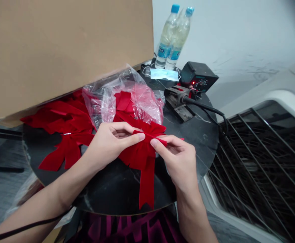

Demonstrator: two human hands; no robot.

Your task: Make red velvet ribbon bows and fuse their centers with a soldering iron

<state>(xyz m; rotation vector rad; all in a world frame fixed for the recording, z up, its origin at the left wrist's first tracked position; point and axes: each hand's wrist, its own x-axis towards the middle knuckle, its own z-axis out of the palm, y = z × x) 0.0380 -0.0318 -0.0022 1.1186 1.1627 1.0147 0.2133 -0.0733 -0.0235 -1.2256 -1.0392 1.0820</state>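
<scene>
Both hands pinch a red velvet bow (137,155) above the near part of the round black table (107,199). My left hand (113,141) holds it near the middle, thumb on top. My right hand (179,157) grips a narrow folded strip of the same red fabric just to the right. One ribbon tail hangs down toward the table's front edge. Behind the bow lies a clear plastic bag (107,101) with more red fabric in and around it. To the left rest other red bows (66,148), one with a silvery tie at its middle.
A large cardboard box (69,50) stands at the back left. Two water bottles (165,44), a blue face mask (164,74), a black control box (199,77) with a lit red light, and a tool stand (180,104) with a cable sit behind. A large fan (264,162) is right.
</scene>
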